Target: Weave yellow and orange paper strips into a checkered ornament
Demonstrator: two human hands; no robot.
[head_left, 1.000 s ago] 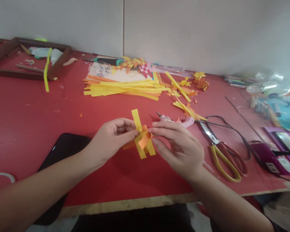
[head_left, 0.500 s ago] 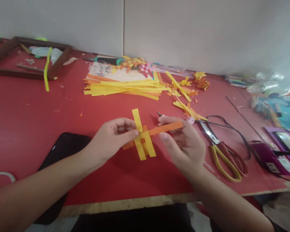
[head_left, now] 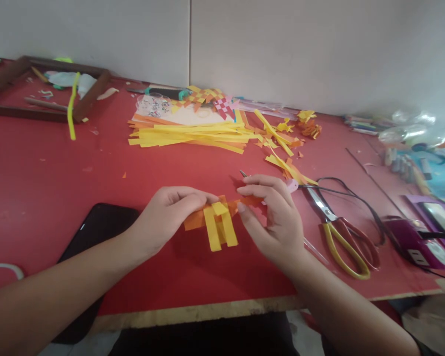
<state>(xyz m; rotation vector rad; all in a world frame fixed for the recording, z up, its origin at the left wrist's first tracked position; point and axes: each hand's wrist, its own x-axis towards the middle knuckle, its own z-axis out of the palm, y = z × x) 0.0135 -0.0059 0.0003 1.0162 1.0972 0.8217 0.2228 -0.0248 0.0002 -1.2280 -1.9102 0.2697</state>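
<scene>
Centre frame, the left hand [head_left: 178,205] pinches a woven paper piece [head_left: 211,230] while the right hand [head_left: 272,217] curls around its orange strip [head_left: 251,200], grip unclear; a slack pinch could let the piece unravel.

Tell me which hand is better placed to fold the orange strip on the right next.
Right, probably: the right hand is at the orange strip, while the left hand grips the woven paper on its other side.

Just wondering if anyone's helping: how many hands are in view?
2: the left hand holds the yellow-and-orange paper piece at its left side; the right hand is at its right. No other hand shows.
</scene>
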